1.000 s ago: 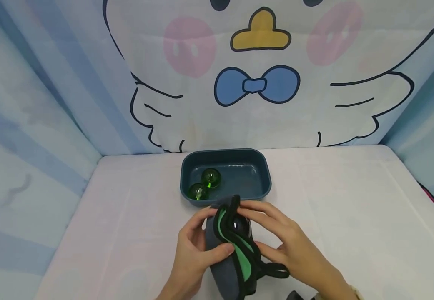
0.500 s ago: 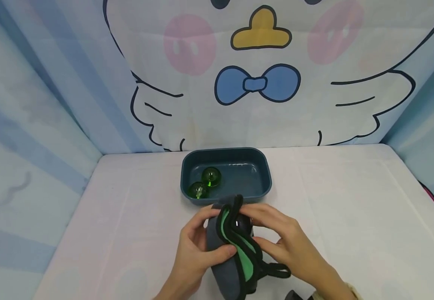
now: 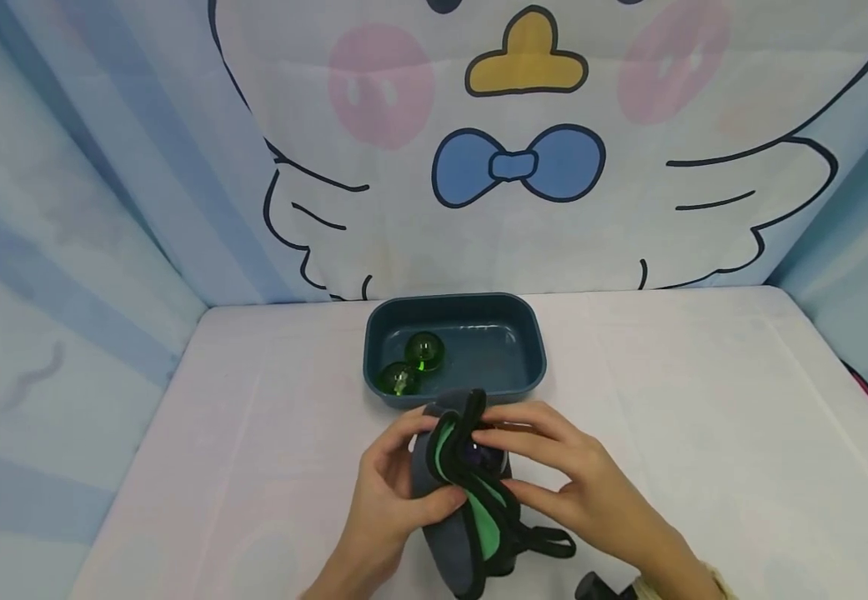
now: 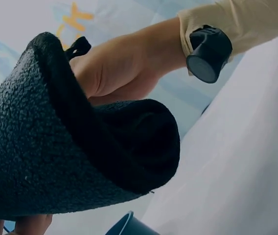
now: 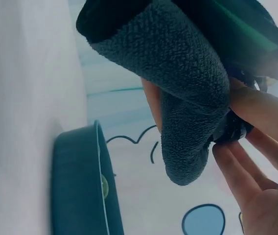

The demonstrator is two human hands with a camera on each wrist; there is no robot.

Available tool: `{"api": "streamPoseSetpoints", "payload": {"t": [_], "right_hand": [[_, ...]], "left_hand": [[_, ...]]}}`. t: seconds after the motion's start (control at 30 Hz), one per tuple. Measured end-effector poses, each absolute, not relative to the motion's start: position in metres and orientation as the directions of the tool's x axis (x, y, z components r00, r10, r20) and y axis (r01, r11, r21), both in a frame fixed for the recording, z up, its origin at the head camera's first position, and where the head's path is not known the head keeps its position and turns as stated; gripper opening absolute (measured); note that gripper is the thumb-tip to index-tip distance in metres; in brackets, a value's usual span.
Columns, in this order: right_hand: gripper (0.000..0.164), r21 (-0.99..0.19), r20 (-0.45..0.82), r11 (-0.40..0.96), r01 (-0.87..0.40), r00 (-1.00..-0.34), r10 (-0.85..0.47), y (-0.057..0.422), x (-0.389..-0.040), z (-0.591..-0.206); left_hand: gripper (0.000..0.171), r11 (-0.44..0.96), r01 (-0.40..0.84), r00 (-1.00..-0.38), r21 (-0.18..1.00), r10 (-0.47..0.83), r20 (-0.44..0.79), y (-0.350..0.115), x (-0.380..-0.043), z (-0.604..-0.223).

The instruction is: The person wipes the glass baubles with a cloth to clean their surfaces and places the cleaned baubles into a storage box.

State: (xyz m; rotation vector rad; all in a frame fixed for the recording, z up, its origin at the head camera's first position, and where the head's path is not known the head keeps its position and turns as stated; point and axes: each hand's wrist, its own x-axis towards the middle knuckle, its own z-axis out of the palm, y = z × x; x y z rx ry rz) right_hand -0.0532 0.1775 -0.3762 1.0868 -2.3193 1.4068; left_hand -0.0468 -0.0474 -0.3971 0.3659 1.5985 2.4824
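Note:
My left hand [image 3: 384,500] grips a folded dark grey-blue cloth [image 3: 444,550] with black edging, a green inner face and a black loop [image 3: 554,543]. Its thumb lies on top near the green strip. Partly wrapped in the folds is a dark, shiny, see-through ball [image 3: 483,455]. My right hand [image 3: 591,487] holds the ball from the right side, its fingers and thumb curled about it and touching the cloth's edge. In the right wrist view the ball [image 5: 233,128] shows between the fingers and the fuzzy cloth [image 5: 193,98]. Much of the left hand's fingers is hidden behind the cloth.
Just beyond the hands stands a dark teal tray [image 3: 509,392] with two clear green balls [image 3: 424,351] in its left part. A white cloth covers the table [image 3: 704,417]. Printed curtains [image 3: 516,242] enclose the back and sides. A black wrist camera [image 3: 597,587] sits by the right sleeve.
My right index and middle fingers have spread apart over the ball. The cloth has shifted only slightly, and the left hand keeps its grip.

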Motion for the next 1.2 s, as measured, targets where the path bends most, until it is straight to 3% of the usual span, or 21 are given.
{"api": "streamPoseSetpoints", "payload": {"t": [0.1,0.23,0.53,0.67,0.83,0.97,1.2], "right_hand": [[0.048,-0.662,0.538,0.268,-0.700,-0.693,-0.481,0.178,-0.054,-0.377],[0.054,-0.691,0.536,0.258,-0.675,-0.718,-0.444,0.175,-0.052,-0.378],[0.052,-0.801,0.422,0.304,-0.516,-0.847,-0.324,0.163,-0.046,-0.382],[0.061,-0.772,0.419,0.335,-0.540,-0.829,-0.370,0.167,-0.045,-0.381],[0.072,-0.721,0.471,0.296,-0.627,-0.756,-0.454,0.170,-0.048,-0.385],[0.068,-0.696,0.534,0.266,-0.667,-0.728,-0.429,0.169,-0.050,-0.386],[0.059,-0.706,0.555,0.288,-0.647,-0.758,-0.344,0.167,-0.050,-0.387]], "left_hand": [[0.051,-0.422,-0.006,-0.950,0.907,0.286,0.126,-0.048,-0.048,-0.398],[0.052,-0.412,-0.009,-0.945,0.911,0.301,0.128,-0.049,-0.048,-0.398],[0.052,-0.401,-0.042,-0.958,0.915,0.277,0.077,-0.050,-0.047,-0.401],[0.053,-0.392,-0.075,-0.960,0.917,0.278,0.041,-0.049,-0.047,-0.400],[0.055,-0.379,-0.074,-0.955,0.922,0.295,0.044,-0.049,-0.047,-0.397],[0.055,-0.377,-0.043,-0.951,0.925,0.300,0.079,-0.049,-0.048,-0.396],[0.054,-0.364,0.070,-0.926,0.929,0.322,0.195,-0.050,-0.048,-0.396]]}}
